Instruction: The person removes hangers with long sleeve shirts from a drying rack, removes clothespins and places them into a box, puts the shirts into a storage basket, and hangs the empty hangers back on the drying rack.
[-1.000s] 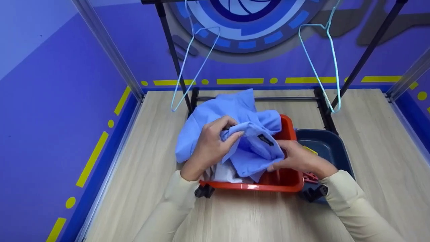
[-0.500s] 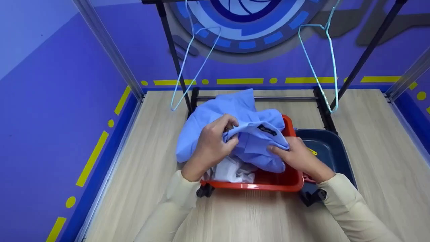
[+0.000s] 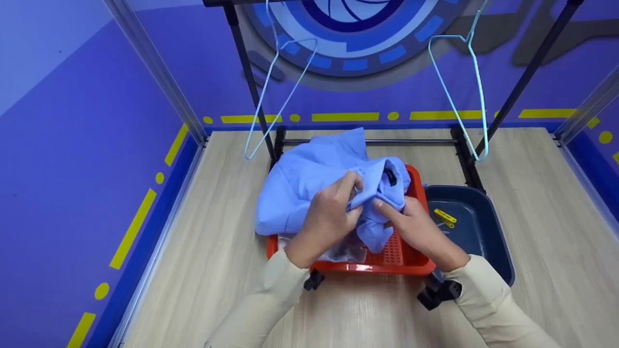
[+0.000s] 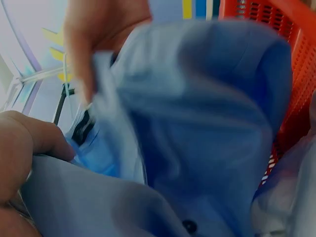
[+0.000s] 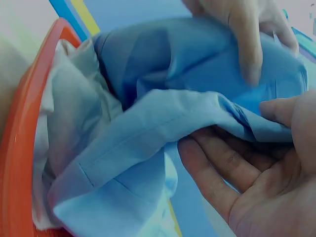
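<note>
A light blue shirt [image 3: 290, 188] lies bunched over a red basket [image 3: 372, 268], its collar raised and a black label [image 3: 390, 177] showing inside the neck. My left hand [image 3: 331, 217] pinches the collar band's left side between thumb and fingers. Opposite it, my right hand [image 3: 423, 232] holds the other side of the neck opening, thumb on top. In the right wrist view, the right hand's fingers [image 5: 222, 168] lie under the folded cloth edge. A dark button [image 4: 189, 226] shows on the shirt in the left wrist view.
Pale cloth [image 3: 346, 253] lies in the basket under the shirt. A dark blue tray [image 3: 500, 251] with yellow clips [image 3: 445, 217] stands at the right. Behind, two light blue hangers [image 3: 261, 111] hang from a black rack [image 3: 251, 82], whose lower bar [image 3: 411, 142] crosses the table's back.
Both hands have come closer together at the collar, the left moving right. The neck opening has folded narrower, and the label has turned upright. More of the tray's yellow clips shows.
</note>
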Demonstrator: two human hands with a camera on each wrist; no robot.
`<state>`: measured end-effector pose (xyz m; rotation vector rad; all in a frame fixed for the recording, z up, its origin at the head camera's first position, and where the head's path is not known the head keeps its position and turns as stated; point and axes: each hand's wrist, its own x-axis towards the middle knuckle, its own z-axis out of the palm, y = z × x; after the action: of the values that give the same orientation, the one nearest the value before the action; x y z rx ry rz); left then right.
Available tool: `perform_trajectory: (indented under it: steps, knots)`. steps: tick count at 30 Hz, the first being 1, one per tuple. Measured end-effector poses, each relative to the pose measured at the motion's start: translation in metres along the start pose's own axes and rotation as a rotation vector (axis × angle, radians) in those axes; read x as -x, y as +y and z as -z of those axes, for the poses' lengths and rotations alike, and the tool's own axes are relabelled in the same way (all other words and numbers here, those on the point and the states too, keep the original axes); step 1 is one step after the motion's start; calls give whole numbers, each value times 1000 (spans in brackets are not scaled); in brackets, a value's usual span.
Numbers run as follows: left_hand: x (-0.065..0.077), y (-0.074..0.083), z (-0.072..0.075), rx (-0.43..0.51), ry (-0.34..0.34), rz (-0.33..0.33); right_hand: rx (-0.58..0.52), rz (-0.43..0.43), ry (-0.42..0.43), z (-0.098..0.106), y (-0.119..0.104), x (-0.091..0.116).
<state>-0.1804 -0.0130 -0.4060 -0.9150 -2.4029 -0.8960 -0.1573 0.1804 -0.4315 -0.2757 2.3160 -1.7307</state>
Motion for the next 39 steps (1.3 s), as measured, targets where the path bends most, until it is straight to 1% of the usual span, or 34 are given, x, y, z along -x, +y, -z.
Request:
perform_trajectory:
  steps: [4,7,9,11,13,14,16,17,19,21,23,26,29,30,32,34,36,38,39]
  knots:
    - [2,4,-8,51,-23,10,-29,70,-55,-8,-3,0]
    - [4,5,-10,129,-62,7,-26,97,-78,-11,-2,1]
    - [6,4,-10,182,-121,-18,-8,104,-59,-12,-2,1]
    - [9,2,-9,257,-189,-38,16,91,-8,-11,-2,0]
    - [10,-2,-6,333,-248,-45,7,66,27,-9,-2,-1]
    - [11,-4,-5,359,-266,-45,-9,59,34,-9,-2,-1]
    - [10,-7,-2,385,-264,-22,-44,40,42,-6,-2,0]
    - [10,-9,-1,378,-246,-5,-57,38,38,-6,-2,0]
    - [9,-10,1,330,-203,31,-74,38,13,-4,-4,1]
    - [9,-11,2,261,-168,74,-50,45,-4,-4,-5,2]
    - [9,-11,1,211,-154,103,-8,67,-27,-5,-7,3]
    - [11,-12,-1,191,-141,120,80,120,-71,-6,-8,5]
    - [12,-13,-2,175,-122,100,161,198,-125,-6,-7,8]
    - [12,-13,-2,172,-125,88,182,223,-143,-6,-7,9]
    - [12,-13,-2,154,-157,61,217,255,-177,-6,-9,12]
    - [13,-12,-3,149,-219,38,248,241,-206,-7,-14,14]
    - [14,-11,-4,166,-272,35,274,213,-239,-8,-20,16]
    - [15,-10,-5,185,-302,44,301,180,-261,-8,-25,17]
    - [15,-10,-6,199,-305,48,304,167,-271,-9,-26,17]
